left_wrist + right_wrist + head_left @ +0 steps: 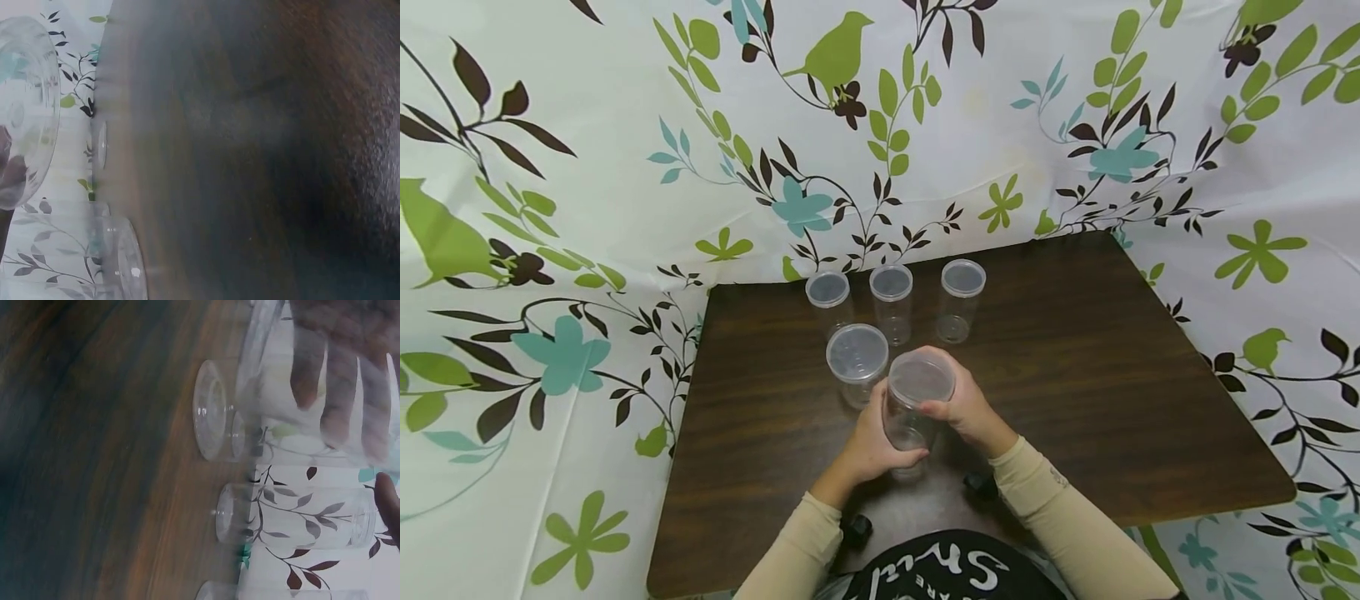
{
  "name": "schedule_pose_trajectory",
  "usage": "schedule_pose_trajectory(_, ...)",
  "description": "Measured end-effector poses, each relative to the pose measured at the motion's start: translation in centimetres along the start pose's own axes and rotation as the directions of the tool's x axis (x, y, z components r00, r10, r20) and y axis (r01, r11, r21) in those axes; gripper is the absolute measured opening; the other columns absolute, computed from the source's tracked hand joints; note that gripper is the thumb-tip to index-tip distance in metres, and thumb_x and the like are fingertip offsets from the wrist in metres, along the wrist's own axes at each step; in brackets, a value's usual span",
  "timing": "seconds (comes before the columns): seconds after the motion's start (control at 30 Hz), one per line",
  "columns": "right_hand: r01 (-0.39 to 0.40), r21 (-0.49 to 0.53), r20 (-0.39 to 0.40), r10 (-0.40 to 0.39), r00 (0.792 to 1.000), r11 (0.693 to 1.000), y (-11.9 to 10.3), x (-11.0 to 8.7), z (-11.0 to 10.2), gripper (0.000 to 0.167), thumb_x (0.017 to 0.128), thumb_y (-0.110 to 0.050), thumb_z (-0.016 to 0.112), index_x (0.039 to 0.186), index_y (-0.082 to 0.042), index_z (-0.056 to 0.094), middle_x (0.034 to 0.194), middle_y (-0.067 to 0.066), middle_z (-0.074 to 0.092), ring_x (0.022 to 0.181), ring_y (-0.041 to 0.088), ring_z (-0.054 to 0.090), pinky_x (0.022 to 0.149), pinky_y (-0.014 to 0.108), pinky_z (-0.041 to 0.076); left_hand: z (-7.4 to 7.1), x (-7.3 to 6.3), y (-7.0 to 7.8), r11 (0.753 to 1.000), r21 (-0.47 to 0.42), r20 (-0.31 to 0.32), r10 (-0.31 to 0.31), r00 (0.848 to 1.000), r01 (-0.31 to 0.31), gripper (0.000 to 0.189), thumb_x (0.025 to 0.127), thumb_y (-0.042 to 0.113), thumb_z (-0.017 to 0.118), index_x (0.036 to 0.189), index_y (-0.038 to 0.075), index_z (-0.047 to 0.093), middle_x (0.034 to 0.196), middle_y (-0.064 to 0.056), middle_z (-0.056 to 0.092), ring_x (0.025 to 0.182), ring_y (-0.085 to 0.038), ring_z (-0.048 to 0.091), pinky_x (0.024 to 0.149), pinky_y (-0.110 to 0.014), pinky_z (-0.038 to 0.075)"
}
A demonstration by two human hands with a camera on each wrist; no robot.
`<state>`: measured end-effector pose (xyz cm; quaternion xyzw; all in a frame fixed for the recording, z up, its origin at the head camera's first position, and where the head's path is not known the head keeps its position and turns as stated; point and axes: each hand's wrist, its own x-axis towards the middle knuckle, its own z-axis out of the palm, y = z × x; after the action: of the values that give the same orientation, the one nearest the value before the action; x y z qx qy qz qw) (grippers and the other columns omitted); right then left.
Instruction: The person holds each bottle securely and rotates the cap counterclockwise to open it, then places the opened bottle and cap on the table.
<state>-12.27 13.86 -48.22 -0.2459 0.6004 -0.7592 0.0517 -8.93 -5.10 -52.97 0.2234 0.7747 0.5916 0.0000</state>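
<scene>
Both hands hold one clear lidded jar (919,392) above the near middle of the brown table. My left hand (874,437) grips its lower left side, thumb across the front. Around the upper right, by the translucent lid, curls my right hand (970,402). Through the clear wall in the right wrist view, fingers of the right hand (340,394) show behind the jar. Just left of the held jar stands another lidded jar (857,358). The left wrist view catches the held jar's base (28,112) at its left edge, raised off the tabletop.
Three more clear lidded jars, a left one (829,300), a middle one (892,304) and a right one (958,304), stand in a row toward the table's back edge. The dark brown table (1112,375) meets a leaf-and-bird patterned cloth (1000,125) behind it.
</scene>
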Motion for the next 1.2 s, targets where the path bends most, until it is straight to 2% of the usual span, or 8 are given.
schedule_pose_trajectory(0.17, 0.002, 0.032, 0.116, -0.006, 0.993, 0.999, 0.1, 0.1, -0.8, 0.095, 0.078, -0.051, 0.085, 0.139, 0.011, 0.045, 0.131, 0.007, 0.063, 0.117, 0.020, 0.061, 0.100, 0.031, 0.048, -0.3, -0.1, 0.0, 1.000, -0.014, 0.075, 0.000, 0.997, 0.001, 0.108, 0.060, 0.013, 0.098, 0.148, 0.008, 0.034, 0.142, -0.010, 0.053, 0.130, -0.024, 0.052, 0.111, -0.035, 0.040)
schedule_pose_trajectory(0.3, -0.032, 0.088, 0.234, 0.011, 0.972, 0.996, 0.3, 0.3, -1.6, 0.095, 0.080, -0.055, 0.082, 0.140, 0.009, 0.045, 0.133, 0.009, 0.062, 0.120, 0.022, 0.059, 0.101, 0.033, 0.048, -0.3, -0.3, -0.1, 0.998, -0.055, 0.142, 0.006, 0.990, 0.002, 0.109, 0.062, 0.012, 0.096, 0.149, 0.007, 0.031, 0.143, -0.012, 0.049, 0.132, -0.025, 0.049, 0.113, -0.034, 0.037)
schedule_pose_trajectory(0.47, -0.057, 0.128, 0.306, 0.016, 0.952, 0.990, 0.7, 0.4, -2.3, 0.095, 0.083, -0.054, 0.079, 0.145, 0.006, 0.040, 0.141, 0.011, 0.057, 0.127, 0.024, 0.055, 0.104, 0.035, 0.046, 0.2, -0.5, -0.3, 0.998, -0.056, 0.139, -0.017, 0.990, 0.025, 0.111, 0.064, 0.011, 0.096, 0.151, 0.006, 0.027, 0.146, -0.013, 0.045, 0.135, -0.027, 0.046, 0.114, -0.034, 0.036)
schedule_pose_trajectory(0.7, 0.010, 0.084, 0.141, -0.022, 0.990, 0.996, 1.0, -0.6, -2.4, 0.104, 0.090, -0.051, 0.073, 0.152, 0.012, 0.020, 0.146, 0.004, 0.053, 0.127, 0.015, 0.056, 0.103, 0.026, 0.046, 1.1, -0.4, -0.2, 0.997, -0.015, 0.029, -0.072, 0.997, 0.073, 0.108, 0.065, 0.017, 0.096, 0.151, 0.007, 0.031, 0.143, -0.012, 0.049, 0.128, -0.026, 0.052, 0.109, -0.041, 0.042)
schedule_pose_trajectory(0.8, 0.052, 0.049, 0.048, -0.054, 0.997, 0.997, 1.0, -1.3, -2.0, 0.104, 0.088, -0.050, 0.075, 0.155, 0.007, 0.018, 0.148, 0.015, 0.049, 0.127, 0.013, 0.055, 0.102, 0.024, 0.046, 1.3, -0.3, -0.4, 0.996, 0.053, 0.003, -0.067, 0.998, 0.067, 0.110, 0.063, 0.021, 0.097, 0.151, 0.008, 0.032, 0.142, -0.012, 0.051, 0.127, -0.026, 0.053, 0.108, -0.043, 0.043)
schedule_pose_trajectory(0.93, 0.074, -0.069, -0.054, -0.077, 0.996, 0.995, 0.9, -1.7, -1.2, 0.102, 0.085, -0.052, 0.078, 0.153, 0.001, 0.025, 0.149, 0.032, 0.044, 0.128, 0.011, 0.054, 0.104, 0.022, 0.042, 1.5, -0.3, -0.6, 0.988, 0.143, -0.014, -0.058, 0.998, 0.059, 0.112, 0.063, 0.025, 0.098, 0.152, 0.007, 0.033, 0.142, -0.012, 0.052, 0.128, -0.025, 0.054, 0.107, -0.045, 0.044)
schedule_pose_trajectory(1.03, 0.038, -0.106, -0.106, -0.050, 0.993, 0.994, 0.8, -1.8, -0.8, 0.094, 0.084, -0.047, 0.081, 0.149, 0.003, 0.035, 0.146, 0.032, 0.047, 0.125, 0.012, 0.056, 0.102, 0.022, 0.043, 1.6, -0.3, -0.7, 0.982, 0.179, -0.026, -0.053, 0.998, 0.057, 0.112, 0.062, 0.028, 0.098, 0.152, 0.007, 0.033, 0.142, -0.012, 0.053, 0.127, -0.024, 0.055, 0.106, -0.045, 0.045)
schedule_pose_trajectory(1.2, -0.007, -0.074, -0.096, -0.001, 0.995, 0.997, 0.5, -1.7, -0.7, 0.086, 0.085, -0.036, 0.084, 0.145, 0.007, 0.041, 0.145, 0.030, 0.050, 0.122, 0.015, 0.058, 0.099, 0.024, 0.046, 1.3, -0.4, -0.9, 0.980, 0.195, -0.023, -0.041, 0.999, 0.045, 0.114, 0.062, 0.029, 0.098, 0.152, 0.009, 0.032, 0.142, -0.011, 0.054, 0.126, -0.023, 0.055, 0.105, -0.045, 0.046)
